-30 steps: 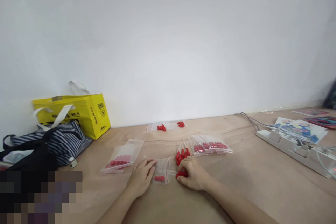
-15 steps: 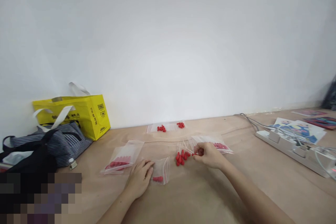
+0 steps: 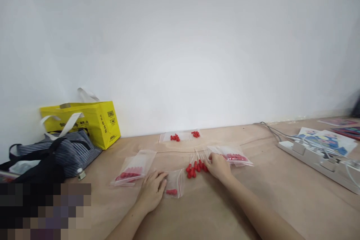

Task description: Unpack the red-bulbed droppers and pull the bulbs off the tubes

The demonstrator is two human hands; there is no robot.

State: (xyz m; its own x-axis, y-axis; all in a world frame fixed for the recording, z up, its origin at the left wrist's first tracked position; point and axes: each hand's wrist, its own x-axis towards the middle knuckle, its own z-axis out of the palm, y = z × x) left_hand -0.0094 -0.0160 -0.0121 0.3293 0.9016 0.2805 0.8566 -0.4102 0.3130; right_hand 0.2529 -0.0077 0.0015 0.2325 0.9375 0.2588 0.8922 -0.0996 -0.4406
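Several droppers (image 3: pixel 193 171) with red rubber bulbs and thin pale tubes lie fanned out mid-table, bulbs toward me. At the right edge of that fan, my right hand (image 3: pixel 219 165) is closed, its fingertips pinching a dropper that they mostly hide. My left hand (image 3: pixel 152 191) rests on the table with fingers extended, touching the left edge of a small clear zip bag (image 3: pixel 177 180). A red bulb (image 3: pixel 171 192) shows inside that bag. To the left of this hand lies another zip bag (image 3: pixel 144 157) with several red bulbs in it.
Behind my right hand is a zip bag (image 3: pixel 244 156) of red bulbs. Loose red bulbs (image 3: pixel 174 137) lie on a clear bag by the wall. A yellow bag (image 3: pixel 102 127) and striped bag (image 3: pixel 75 157) stand left; a power strip (image 3: pixel 317 165) and printed sheets (image 3: pixel 323 138) lie right.
My right hand has shifted slightly left, in against the fanned droppers, and the bulb it pinched is now mostly hidden. The left hand stays on the small bag. The view has shifted slightly.
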